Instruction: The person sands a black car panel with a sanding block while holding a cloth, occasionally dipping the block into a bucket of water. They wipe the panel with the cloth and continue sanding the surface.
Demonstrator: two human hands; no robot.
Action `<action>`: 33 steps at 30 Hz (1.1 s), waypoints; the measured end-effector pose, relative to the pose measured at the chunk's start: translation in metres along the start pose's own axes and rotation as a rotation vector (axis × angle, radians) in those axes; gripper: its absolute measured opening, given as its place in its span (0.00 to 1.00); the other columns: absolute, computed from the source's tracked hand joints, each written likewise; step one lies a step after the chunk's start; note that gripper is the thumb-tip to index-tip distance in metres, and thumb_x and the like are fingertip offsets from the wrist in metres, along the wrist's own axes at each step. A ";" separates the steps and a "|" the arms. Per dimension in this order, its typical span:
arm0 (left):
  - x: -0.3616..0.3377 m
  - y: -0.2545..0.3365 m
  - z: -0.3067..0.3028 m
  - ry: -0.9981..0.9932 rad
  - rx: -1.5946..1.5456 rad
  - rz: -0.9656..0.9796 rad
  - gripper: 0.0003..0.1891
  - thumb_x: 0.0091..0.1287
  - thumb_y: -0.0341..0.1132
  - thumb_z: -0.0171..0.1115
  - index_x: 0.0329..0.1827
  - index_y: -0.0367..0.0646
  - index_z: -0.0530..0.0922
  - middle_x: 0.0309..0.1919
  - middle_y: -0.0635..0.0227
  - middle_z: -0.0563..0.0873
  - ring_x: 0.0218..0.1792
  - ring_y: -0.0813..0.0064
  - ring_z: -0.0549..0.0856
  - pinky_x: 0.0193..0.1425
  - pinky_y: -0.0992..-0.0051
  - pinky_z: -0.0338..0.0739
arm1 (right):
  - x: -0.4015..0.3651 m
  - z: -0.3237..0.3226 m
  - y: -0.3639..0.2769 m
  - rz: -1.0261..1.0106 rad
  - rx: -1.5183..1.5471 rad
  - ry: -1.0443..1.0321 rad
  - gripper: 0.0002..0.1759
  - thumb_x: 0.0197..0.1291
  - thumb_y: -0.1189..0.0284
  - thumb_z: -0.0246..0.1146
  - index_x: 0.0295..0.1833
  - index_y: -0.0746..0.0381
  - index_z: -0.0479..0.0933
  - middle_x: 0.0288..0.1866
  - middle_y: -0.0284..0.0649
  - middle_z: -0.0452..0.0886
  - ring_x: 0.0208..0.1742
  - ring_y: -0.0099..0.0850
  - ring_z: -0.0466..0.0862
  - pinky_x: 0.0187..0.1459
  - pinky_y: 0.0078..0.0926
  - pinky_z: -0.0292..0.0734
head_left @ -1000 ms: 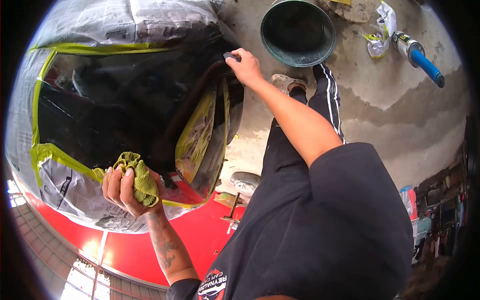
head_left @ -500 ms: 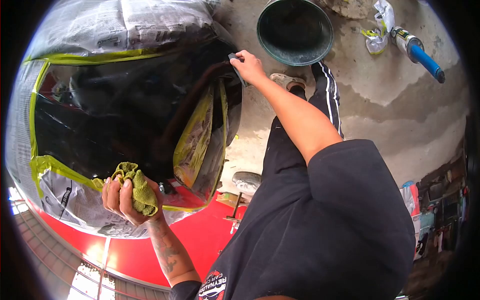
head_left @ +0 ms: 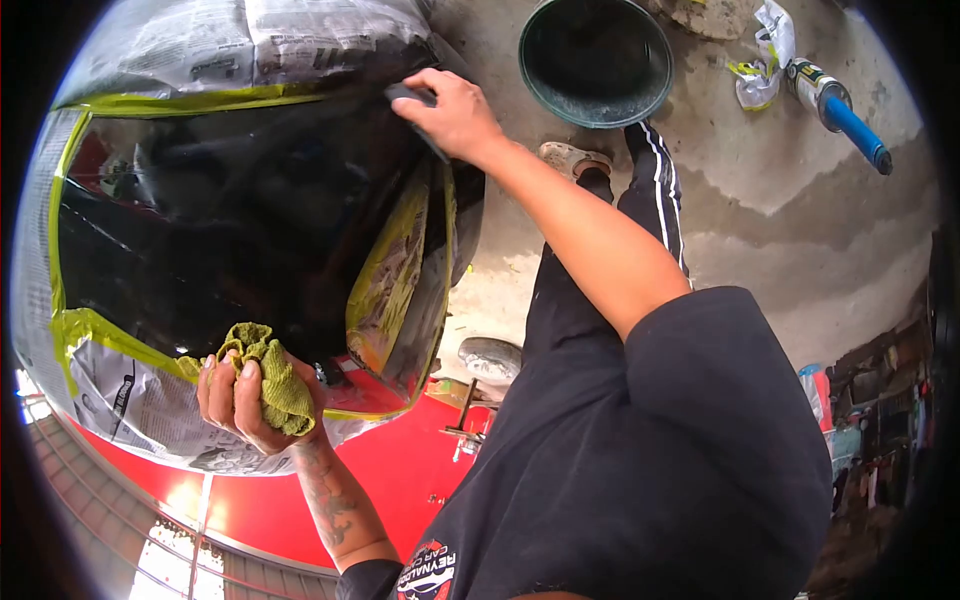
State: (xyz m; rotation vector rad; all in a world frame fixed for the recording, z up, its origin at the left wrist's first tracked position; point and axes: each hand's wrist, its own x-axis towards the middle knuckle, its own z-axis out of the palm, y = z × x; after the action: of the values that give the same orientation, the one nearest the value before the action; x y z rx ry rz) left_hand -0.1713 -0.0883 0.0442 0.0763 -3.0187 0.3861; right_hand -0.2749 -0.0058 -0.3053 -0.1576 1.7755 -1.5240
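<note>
A crumpled yellow-green cloth [head_left: 285, 392] is bunched in my left hand [head_left: 232, 402], fingers wrapped round it. That hand is at the lower edge of a glossy black car panel [head_left: 220, 220]. My right hand [head_left: 455, 112] grips a dark grey flat sanding pad [head_left: 412, 97], laid against the panel near its upper right corner. My fingers partly cover the pad. Yellow-green masking tape [head_left: 200, 102] borders the panel, and newspaper [head_left: 240, 50] covers the parts around it. A taped, papered recess [head_left: 390, 270] lies on the panel's right side.
A dark green bucket [head_left: 597, 118] stands on the concrete floor [head_left: 760, 210] near my foot. Farther right lie a can with a blue tube [head_left: 850, 125] and a crumpled plastic bag [head_left: 760, 85]. A red surface [head_left: 400, 475] shows below the panel. Cluttered items fill the far right.
My right hand has slid left with the sanding pad, from the panel's right edge further onto its surface. My left hand still holds the cloth in nearly the same place.
</note>
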 end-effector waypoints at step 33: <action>0.002 0.003 -0.003 -0.025 -0.014 -0.034 0.18 0.63 0.30 0.76 0.53 0.41 0.80 0.49 0.57 0.85 0.53 0.54 0.87 0.63 0.50 0.84 | 0.010 -0.003 -0.082 0.247 -0.041 -0.152 0.30 0.53 0.47 0.71 0.50 0.61 0.85 0.54 0.56 0.84 0.58 0.51 0.85 0.60 0.47 0.81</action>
State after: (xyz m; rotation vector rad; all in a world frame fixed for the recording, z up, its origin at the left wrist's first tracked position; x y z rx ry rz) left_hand -0.1736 -0.0849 0.0472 0.1319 -3.0401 0.3637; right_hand -0.3149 -0.0310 -0.2370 -0.0690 1.6404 -1.2678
